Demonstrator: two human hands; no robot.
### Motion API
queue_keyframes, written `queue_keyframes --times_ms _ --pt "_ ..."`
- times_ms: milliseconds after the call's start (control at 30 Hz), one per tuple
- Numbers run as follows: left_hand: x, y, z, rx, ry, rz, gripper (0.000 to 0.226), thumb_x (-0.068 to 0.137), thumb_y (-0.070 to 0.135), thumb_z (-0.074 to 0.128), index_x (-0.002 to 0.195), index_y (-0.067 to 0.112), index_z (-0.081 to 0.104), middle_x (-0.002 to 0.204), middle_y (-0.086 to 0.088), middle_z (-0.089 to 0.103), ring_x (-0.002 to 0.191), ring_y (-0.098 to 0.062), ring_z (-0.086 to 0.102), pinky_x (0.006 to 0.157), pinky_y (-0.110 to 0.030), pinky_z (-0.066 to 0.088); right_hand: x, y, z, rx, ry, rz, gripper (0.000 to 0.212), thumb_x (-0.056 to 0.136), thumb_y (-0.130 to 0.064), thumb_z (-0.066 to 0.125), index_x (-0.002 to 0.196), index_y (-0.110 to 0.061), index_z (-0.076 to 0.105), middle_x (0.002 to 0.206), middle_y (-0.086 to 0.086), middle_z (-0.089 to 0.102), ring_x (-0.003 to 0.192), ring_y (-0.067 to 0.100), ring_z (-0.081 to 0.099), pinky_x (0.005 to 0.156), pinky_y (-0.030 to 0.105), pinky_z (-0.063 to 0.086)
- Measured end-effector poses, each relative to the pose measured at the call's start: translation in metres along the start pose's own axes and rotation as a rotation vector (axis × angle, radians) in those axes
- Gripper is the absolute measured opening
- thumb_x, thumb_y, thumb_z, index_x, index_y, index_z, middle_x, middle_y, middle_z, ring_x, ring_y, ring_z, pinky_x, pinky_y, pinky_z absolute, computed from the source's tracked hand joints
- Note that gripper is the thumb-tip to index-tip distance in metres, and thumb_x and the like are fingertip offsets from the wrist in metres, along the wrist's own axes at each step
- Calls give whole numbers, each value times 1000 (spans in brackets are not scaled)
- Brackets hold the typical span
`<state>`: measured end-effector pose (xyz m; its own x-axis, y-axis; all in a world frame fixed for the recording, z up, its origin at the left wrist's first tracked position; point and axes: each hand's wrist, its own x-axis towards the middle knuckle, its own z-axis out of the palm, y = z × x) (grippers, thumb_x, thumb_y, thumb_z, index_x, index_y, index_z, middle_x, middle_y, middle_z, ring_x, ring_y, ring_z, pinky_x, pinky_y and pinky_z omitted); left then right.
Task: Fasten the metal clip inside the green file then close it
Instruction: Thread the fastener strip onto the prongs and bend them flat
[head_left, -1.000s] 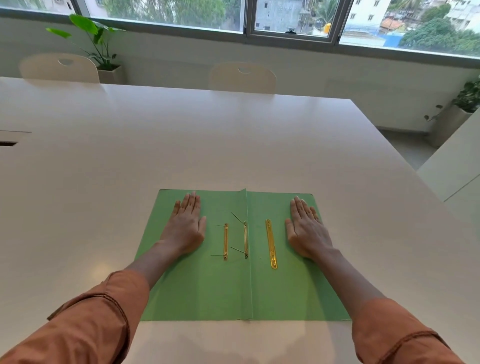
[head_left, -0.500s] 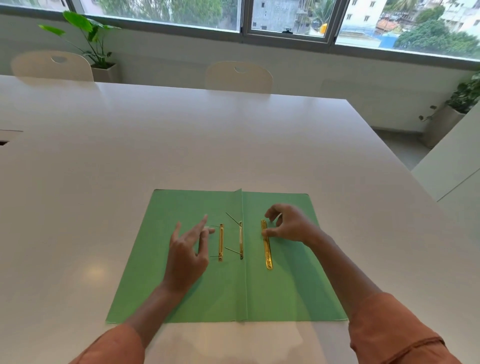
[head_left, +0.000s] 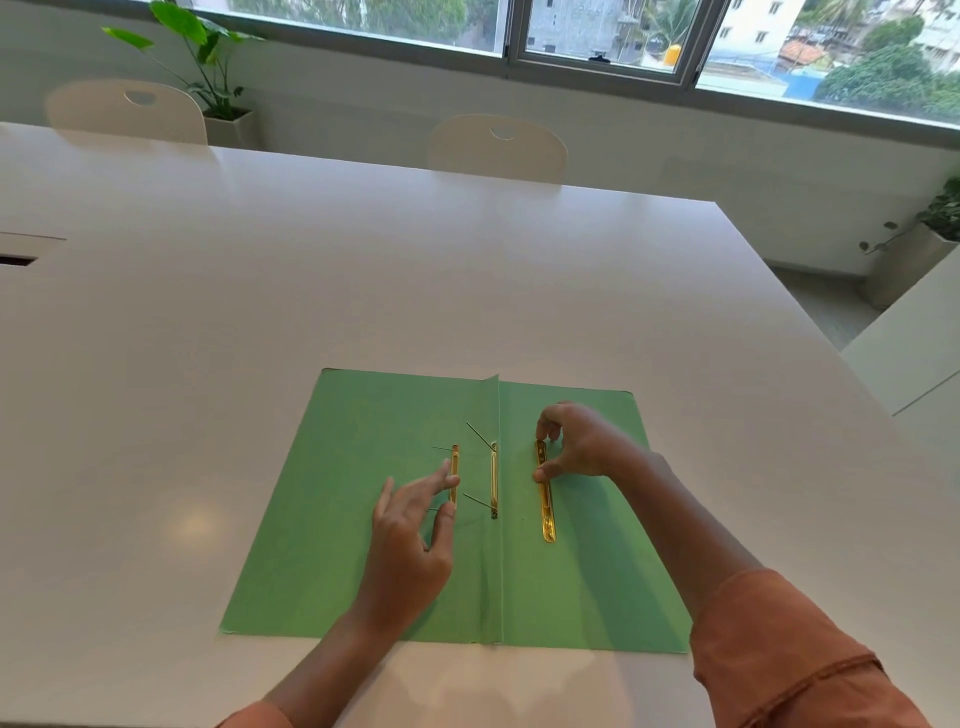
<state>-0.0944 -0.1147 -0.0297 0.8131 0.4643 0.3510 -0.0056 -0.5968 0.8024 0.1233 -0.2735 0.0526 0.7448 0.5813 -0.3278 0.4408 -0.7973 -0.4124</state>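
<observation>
Green file (head_left: 363, 519) lying open on the white tabletop (head_left: 363, 270), long gold clip bar (head_left: 544, 493) right of its fold, lengthwise along it, right hand (head_left: 576, 441) pinching the bar's far end, left hand (head_left: 410, 530) fingers spread, touching the small gold strip (head_left: 454, 473) left of the fold

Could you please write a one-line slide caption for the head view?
Both hands reach for loose brass fastener strips on an open green file lying flat on a white table.

green file (head_left: 363, 519): matt paper | clip bar (head_left: 545, 506): shiny brass-toned metal | table (head_left: 363, 270): smooth, glossy white
</observation>
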Motion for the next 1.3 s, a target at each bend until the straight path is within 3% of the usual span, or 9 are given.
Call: queue_keyframes --times_ms 67,200,300,433,567,700,833,1033,1300 --pt "0 0 1 -1 0 -1 48 94 20 62 141 21 59 121 18 71 118 7 61 122 -62 27 2 -3 -2 -29 -25 14 61 64 -27 97 114 -12 65 111 4 60 102 23 58 87 34 54" --pt "1 1 2 20 -6 21 35 92 36 65 126 29 67 118 20 72 112 3 66 117 -64 32 6 -8 -7 -39 -108 44 62 63 -28 97 113 -13 62 103 3 61 90 20 56 71 30 48" --pt "3 5 2 31 -8 24 23 89 47 67 107 33 74 108 25 73 103 10 66 114 -59 37 9 -11 -14 -47 -164 58 60 62 -30 97 107 -16 59 91 -2 55 77 14 49 63 28 44" --pt "4 10 5 11 -5 46 13 85 38 81 95 31 78 96 26 75 93 11 66 103 -56 45 9 -13 -18 -52 -184 33 56 59 -29 99 91 -18 55 84 -1 57 71 15 48 60 30 43" --pt "4 15 8 -49 2 49 11 83 34 82 94 32 79 93 30 74 88 6 68 98 -46 48 6 -11 -19 146 -183 35 57 62 -10 97 105 -6 58 87 9 66 71 20 63 74 42 61" --pt "8 22 5 -112 1 60 16 84 43 74 93 31 80 90 31 73 88 5 69 84 -26 52 -2 -12 -21 428 -167 -4 54 67 7 91 109 2 56 81 19 69 66 27 73 71 43 65" --pt "14 22 5 -187 -17 70 14 84 36 78 92 25 82 88 21 78 81 0 74 77 -36 61 -16 -24 -27 598 -122 -102 54 71 5 89 115 1 58 84 23 69 69 28 71 69 39 63" --pt "17 14 10 -136 -37 30 21 79 14 86 93 29 83 90 23 79 84 1 72 83 -35 54 -23 -54 -32 803 -156 -222 50 77 6 84 121 3 60 87 23 70 80 34 72 73 39 64" --pt "17 11 11 -126 -70 30 22 80 17 85 93 36 82 91 28 78 87 3 71 88 -40 52 -13 -63 -23 743 -130 -178 53 75 8 84 121 3 59 82 21 68 74 32 72 70 38 65"
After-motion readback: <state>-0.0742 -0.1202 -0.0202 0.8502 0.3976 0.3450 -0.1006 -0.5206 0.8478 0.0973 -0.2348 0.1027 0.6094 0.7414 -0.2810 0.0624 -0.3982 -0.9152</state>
